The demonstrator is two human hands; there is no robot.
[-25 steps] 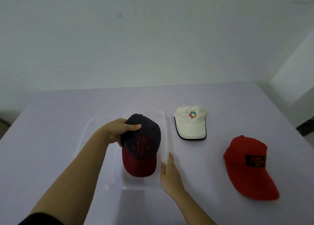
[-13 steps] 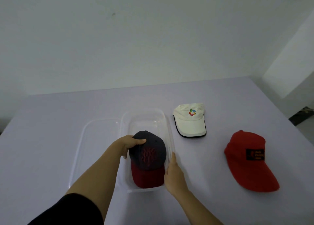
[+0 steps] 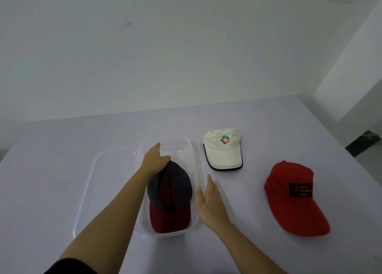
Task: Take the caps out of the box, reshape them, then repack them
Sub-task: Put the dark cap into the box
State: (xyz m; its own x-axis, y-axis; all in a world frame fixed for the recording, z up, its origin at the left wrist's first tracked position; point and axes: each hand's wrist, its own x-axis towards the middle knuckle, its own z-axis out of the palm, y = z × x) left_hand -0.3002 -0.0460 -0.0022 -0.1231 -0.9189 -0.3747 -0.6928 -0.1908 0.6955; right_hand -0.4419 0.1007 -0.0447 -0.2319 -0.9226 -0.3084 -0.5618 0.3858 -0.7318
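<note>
A dark blue cloth cap with a dark red brim (image 3: 169, 193) lies inside the clear plastic box (image 3: 195, 156) on the pale purple table (image 3: 62, 149). Its brim points toward the person and its round top faces up, so it sits neat and keeps its shape. The left hand (image 3: 155, 162) rests on the back of this cap with the fingers spread over it. It looks like it is pressing the cap down into place, not gripping it hard, but I cannot tell for sure if the fingers are curled under the edge. The right hand (image 3: 208, 203) is flat and loose, holding nothing. It lies against the outside of the box's right wall, most likely to keep the light box from sliding while the cap goes in.

A clear plastic lid (image 3: 99, 180) lies just beside the box on its left, out of the way until the packing is done.

Two more caps wait on the table to the right of the box. A cream white cap with a colourful badge and a dark brim edge (image 3: 223, 149) is near the box. A bright red cap with a black patch (image 3: 293, 197) is farther off. Both look puffed up and ready, so I think they go in next, and one cap of three is packed
</note>
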